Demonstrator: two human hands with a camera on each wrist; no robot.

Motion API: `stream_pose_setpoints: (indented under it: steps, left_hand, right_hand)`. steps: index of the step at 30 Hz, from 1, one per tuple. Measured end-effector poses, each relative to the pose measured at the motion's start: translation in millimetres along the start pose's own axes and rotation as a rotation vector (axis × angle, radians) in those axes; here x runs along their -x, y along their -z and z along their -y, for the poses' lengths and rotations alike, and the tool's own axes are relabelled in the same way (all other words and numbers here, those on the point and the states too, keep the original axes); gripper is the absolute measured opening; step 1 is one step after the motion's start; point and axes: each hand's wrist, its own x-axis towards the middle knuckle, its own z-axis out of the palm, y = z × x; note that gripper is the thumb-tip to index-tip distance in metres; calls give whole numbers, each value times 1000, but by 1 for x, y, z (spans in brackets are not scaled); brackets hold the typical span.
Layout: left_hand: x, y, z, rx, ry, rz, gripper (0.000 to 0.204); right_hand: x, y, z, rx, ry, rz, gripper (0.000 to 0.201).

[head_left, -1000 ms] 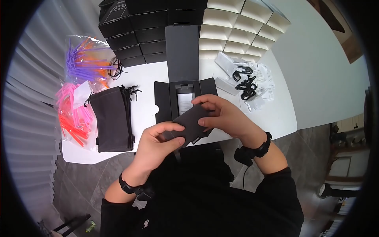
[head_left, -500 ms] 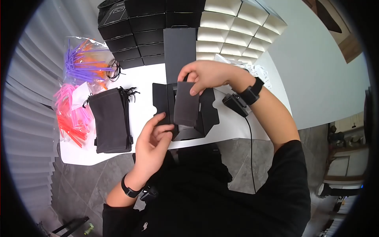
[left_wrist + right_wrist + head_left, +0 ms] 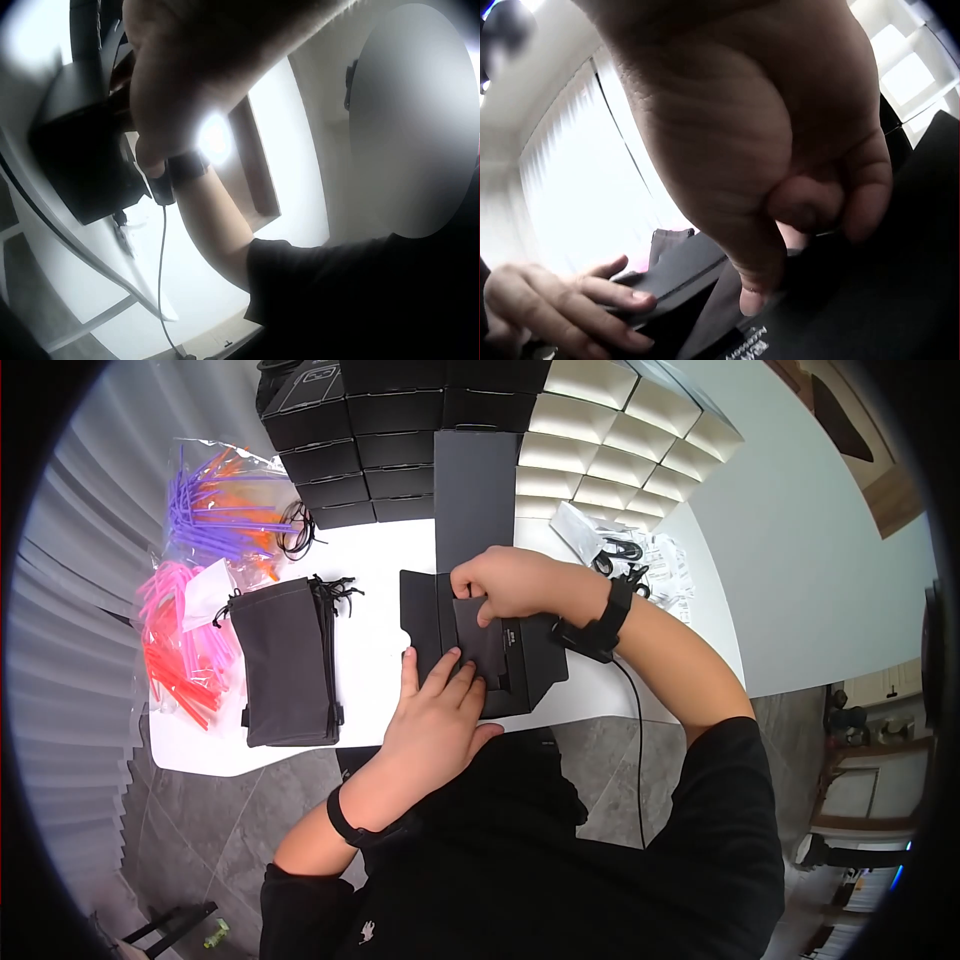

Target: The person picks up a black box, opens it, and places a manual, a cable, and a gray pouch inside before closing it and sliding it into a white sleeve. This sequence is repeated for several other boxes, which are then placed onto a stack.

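Far left of the frame, on the white counter (image 3: 380, 640): one clear bag of purple and orange sticks (image 3: 215, 505); below it, one bag of pink and red sticks (image 3: 180, 650).

Left of centre: one stack of dark drawstring pouches (image 3: 290, 665), cords toward the top.

Upper centre: stacked black boxes (image 3: 395, 415).

Centre: one open black box (image 3: 422, 610), its lid (image 3: 475, 510) laid back toward the top of the frame. Left hand (image 3: 430, 735): fingers straight, spread over the box's left side and the pouch, grasping nothing. Inside the box: one grey pouch (image 3: 480, 640). Right hand (image 3: 515, 582): fingers curled, thumb on the fabric, apparently pinching the pouch's upper edge.

Upper right: white-lined open cartons (image 3: 575, 420); below them, bundled black cables (image 3: 625, 550).

Step in hand, as I judge it: seating the grey pouch in the box. The next move probably calls for pressing its edges level, then releasing it gently so that nothing lifts.
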Motion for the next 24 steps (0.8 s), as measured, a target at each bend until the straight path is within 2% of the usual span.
stream_pose_setpoints:
  steps: [4,7,8,11,14,17,20,23,24]
  left_hand:
    - [-15,4,1,-18,-49,83,51]
    - [-28,2,4,-86,-52,98,58]
    - [-30,1,5,-113,-33,170,63]
    - [-35,2,5,-147,-32,262,64]
    - [-41,7,5,-90,-26,307,62]
    - [-43,2,8,-63,-21,296,61]
    - [-40,4,7,-100,-24,303,62]
    - [-24,34,15,60,5,61,65]
    - [-14,44,23,301,75,-58,68]
  right_hand:
    - [14,-12,27,301,-79,-42,33]
    - [16,-32,25,398,73,-275,31]
    - [17,-32,23,397,113,-268,27]
    - [18,-24,21,273,125,-29,27]
    - [19,-33,16,369,134,-56,29]
    - [14,-39,23,459,60,-10,32]
    - [13,-34,17,361,70,37,30]
    - [45,-17,6,-16,241,-423,26]
    - [62,-8,8,-179,137,-531,24]
